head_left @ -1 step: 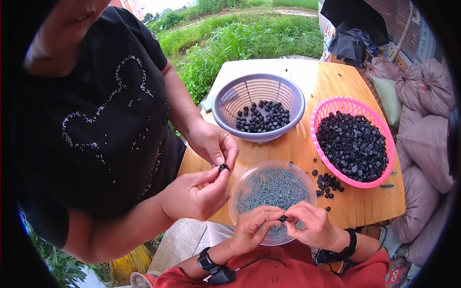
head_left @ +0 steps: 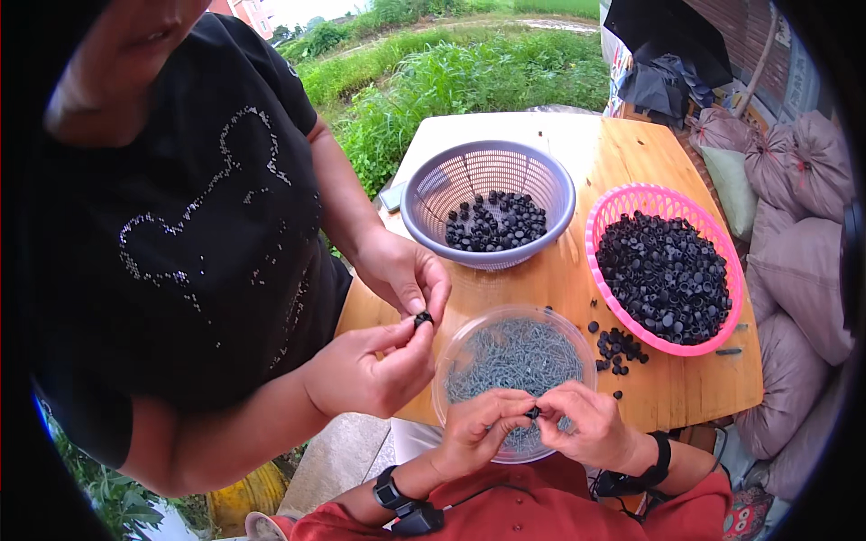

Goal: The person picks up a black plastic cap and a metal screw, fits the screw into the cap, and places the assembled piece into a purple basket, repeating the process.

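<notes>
You're pinching a small black cap (head_left: 533,413) b/w both hands, left hand (head_left: 474,422) and right hand (head_left: 588,424) each pressing w/ thumb & fingertips; the cap's sitting over the near part of the clear tub (head_left: 439,379) of grey screws (head_left: 514,356) on the desk (head_left: 690,397). It's prob. plastic: v. light, fairly stiff, not fragile, maybe a bit slippery b/c it's looking smooth & tiny, so best be gripping opp. sides of its rim w/ fingertip pads. More caps are lying in the pink basket (head_left: 667,348) & loose nearby. Vs. the earlier frame, you're keeping the same pinch; only the view's shifting a hair, w/ tub & basket showing slightly lower/right.
</notes>
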Demonstrator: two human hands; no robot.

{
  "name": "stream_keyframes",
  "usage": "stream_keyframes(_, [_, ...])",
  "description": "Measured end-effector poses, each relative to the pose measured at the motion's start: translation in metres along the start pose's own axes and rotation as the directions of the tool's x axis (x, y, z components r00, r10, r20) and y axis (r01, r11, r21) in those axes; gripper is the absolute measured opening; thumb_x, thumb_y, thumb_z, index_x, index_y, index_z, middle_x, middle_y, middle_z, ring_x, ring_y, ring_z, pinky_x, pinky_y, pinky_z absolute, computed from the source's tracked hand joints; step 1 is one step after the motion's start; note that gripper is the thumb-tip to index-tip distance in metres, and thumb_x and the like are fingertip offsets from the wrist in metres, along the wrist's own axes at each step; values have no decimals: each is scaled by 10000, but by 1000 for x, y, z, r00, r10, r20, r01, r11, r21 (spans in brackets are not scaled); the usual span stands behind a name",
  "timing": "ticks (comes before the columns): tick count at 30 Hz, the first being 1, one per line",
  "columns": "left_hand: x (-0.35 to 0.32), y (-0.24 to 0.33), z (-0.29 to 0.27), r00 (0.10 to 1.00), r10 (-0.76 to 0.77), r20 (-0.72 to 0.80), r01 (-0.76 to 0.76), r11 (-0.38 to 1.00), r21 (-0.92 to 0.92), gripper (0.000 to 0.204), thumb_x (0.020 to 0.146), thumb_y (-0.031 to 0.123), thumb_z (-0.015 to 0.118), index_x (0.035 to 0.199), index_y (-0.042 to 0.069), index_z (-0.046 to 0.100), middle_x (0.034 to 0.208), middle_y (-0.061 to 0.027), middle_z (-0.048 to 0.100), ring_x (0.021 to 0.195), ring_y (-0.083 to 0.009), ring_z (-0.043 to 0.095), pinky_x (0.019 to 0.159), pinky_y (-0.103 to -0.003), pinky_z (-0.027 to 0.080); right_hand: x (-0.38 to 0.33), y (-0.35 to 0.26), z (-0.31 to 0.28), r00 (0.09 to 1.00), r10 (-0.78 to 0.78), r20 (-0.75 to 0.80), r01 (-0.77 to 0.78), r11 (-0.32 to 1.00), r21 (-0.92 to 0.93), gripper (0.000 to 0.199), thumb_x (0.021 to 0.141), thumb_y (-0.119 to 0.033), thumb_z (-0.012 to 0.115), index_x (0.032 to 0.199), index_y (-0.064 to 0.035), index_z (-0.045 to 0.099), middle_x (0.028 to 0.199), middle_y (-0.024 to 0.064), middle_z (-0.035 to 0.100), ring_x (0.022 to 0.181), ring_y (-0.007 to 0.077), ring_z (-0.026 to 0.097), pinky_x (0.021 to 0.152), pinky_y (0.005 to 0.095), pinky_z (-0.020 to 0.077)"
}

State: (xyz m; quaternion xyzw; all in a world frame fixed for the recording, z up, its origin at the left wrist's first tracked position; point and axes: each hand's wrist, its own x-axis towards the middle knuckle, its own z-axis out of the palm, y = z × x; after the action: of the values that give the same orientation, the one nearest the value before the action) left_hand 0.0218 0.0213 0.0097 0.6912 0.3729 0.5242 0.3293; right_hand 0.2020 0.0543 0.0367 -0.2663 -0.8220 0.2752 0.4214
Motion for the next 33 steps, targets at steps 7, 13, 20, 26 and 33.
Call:
stream_keyframes(7, [-4, -3, 0, 995, -67, 76, 69, 997, -26, 281, 779, -102, 554, 1031, 15, 598, 1001, -150, 600, 858, -212, 624, 697, -266, 532, -5, 8, 8, 1000, -18, 14, 19, 997, -76, 245, 644, 30, 638, 858, 5, 520, 707, 89, 557, 589, 187, 586, 507, 277, 497])
stream_keyframes(13, [-1, -5, 0, 979, -167, 114, 178, 979, -95, 198, 828, -42, 560, 1020, 0, 586, 1002, -139, 589, 808, -169, 620, 693, -244, 514, 0, 16, 7, 996, -68, 63, 79, 978, -193, 266, 628, 12, 623, 872, 13, 516, 699, 94, 552, 588, 210, 580, 500, 297, 489])
stream_keyframes(20, [7, -9, 2, 939, -340, 56, 340, 892, -298, 181, 827, -13, 583, 1007, -19, 573, 971, -103, 578, 839, -135, 591, 705, -226, 493, 6, 18, 3, 995, 94, 21, -95, 995, 27, 229, 695, 0, 663, 898, 8, 558, 750, 114, 587, 630, 231, 595, 529, 315, 498])
stream_keyframes(26, [12, -12, -1, 954, -295, 46, 297, 921, -254, 212, 799, -37, 601, 1008, -6, 588, 1028, -111, 565, 917, -146, 573, 754, -233, 489, 8, 22, 0, 999, 35, -2, -35, 999, 15, 239, 695, -1, 695, 914, -22, 603, 790, 113, 606, 673, 235, 611, 557, 308, 512])
stream_keyframes(33, [5, -21, -1, 941, -329, 75, 336, 893, -301, 230, 805, -88, 559, 1016, -3, 593, 1030, -121, 546, 895, -174, 591, 766, -258, 515, 11, 33, -7, 915, 367, 167, -404, 838, 368, 161, 719, 29, 676, 871, 5, 626, 817, 78, 604, 710, 143, 611, 607, 225, 486])
